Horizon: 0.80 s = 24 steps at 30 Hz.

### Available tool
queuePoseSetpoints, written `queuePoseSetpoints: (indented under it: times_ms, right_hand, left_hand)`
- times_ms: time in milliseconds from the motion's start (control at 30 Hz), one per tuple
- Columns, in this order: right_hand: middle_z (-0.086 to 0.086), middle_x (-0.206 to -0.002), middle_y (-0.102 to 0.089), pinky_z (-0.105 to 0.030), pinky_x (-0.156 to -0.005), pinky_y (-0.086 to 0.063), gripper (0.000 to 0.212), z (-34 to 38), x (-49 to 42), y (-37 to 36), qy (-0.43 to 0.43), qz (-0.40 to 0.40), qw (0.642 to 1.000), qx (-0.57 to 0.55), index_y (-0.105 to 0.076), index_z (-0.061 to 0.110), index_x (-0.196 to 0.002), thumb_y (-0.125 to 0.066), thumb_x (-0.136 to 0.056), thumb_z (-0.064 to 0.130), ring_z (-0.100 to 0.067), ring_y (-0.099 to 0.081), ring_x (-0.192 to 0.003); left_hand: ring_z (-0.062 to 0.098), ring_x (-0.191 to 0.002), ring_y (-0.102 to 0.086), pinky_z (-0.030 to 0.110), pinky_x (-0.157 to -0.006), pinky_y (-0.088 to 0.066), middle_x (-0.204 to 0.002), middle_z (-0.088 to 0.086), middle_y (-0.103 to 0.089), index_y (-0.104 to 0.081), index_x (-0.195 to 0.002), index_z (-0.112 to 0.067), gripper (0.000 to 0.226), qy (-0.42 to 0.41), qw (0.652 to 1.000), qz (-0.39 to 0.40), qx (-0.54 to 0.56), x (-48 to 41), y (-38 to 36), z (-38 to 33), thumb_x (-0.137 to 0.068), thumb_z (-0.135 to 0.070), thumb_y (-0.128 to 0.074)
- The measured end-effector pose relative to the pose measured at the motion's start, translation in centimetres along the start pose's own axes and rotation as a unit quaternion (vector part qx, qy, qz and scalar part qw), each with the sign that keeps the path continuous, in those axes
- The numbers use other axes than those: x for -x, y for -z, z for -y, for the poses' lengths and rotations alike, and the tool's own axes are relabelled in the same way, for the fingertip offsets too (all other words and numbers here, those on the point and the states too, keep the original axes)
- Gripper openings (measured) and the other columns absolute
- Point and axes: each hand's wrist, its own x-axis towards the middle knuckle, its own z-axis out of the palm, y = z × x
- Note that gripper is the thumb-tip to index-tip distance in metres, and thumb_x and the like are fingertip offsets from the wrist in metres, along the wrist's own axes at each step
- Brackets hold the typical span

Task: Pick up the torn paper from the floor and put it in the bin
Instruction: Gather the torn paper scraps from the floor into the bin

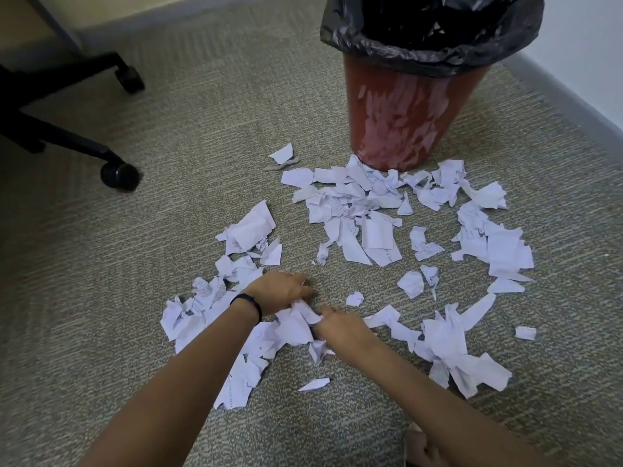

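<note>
Two hands gather torn paper (371, 230) on the carpet (151, 197), in front of the red bin (404, 112).
Far to the left of the bin stands an office chair base (50, 136). Well in front of the bin, the left hand (283, 289), with a black wristband (247, 306), curls its fingers over a bunch of scraps (298, 323) and grasps it. The right hand (340, 326) is against the same bunch, but its fingers are hidden, so I cannot tell if it grasps. Other scraps lie spread up to the foot of the bin. I think small pieces may fall during the lift, because the bunch is loose.
</note>
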Motion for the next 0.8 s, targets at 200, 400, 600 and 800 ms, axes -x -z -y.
queuePoseSetpoints:
  times_ms: [200,400,600,800]
  right_hand:
    - [-0.004,-0.107,-0.056,-0.028,-0.07,-0.043,0.004,-4.7,0.7,3.2,-0.111,-0.046,0.954,-0.274,-0.064,0.028,-0.09,-0.062,-0.087,0.025,-0.027,-0.062,-0.091]
    - [-0.002,-0.122,-0.055,-0.029,-0.081,-0.054,0.041,-10.4,2.8,10.1,-0.196,-0.251,0.744,-0.587,-0.057,0.006,-0.123,-0.068,-0.084,0.012,-0.019,-0.057,-0.1]
    - [-0.009,-0.1,-0.067,-0.027,-0.077,-0.058,0.031,-13.5,4.8,17.7,-0.135,-0.423,0.572,-0.69,-0.061,0.001,-0.113,-0.067,-0.083,0.002,-0.019,-0.066,-0.089]
    - [0.0,-0.088,-0.064,-0.027,-0.081,-0.057,0.018,-14.4,6.0,24.9,-0.051,-0.497,0.443,-0.745,-0.061,0.015,-0.083,-0.061,-0.085,-0.002,-0.01,-0.064,-0.079]
  left_hand:
    - [0.029,-0.107,-0.058,0.034,-0.075,-0.044,-0.116,0.008,-0.062,-0.058,-0.119,-0.017,0.037,0.065,0.988,-0.042,0.135,-0.6,0.7,-0.1,-0.086,-0.006,-0.047]
    - [0.029,-0.088,-0.061,0.032,-0.069,-0.043,-0.096,0.008,-0.068,-0.065,-0.098,-0.012,0.022,0.112,0.912,-0.249,0.308,-2.4,4.5,0.0,-0.081,-0.003,-0.053]
    - [0.025,-0.067,-0.062,0.041,-0.066,-0.053,-0.077,0.013,-0.063,-0.062,-0.071,-0.007,0.018,0.102,0.718,-0.397,0.563,-3.1,13.2,-1.1,-0.087,-0.015,-0.065]
    - [-0.001,-0.051,-0.057,0.015,-0.055,-0.052,-0.074,0.003,-0.061,-0.059,-0.079,-0.01,0.013,0.078,0.575,-0.452,0.678,-3.0,21.2,-0.3,-0.091,-0.007,-0.056]
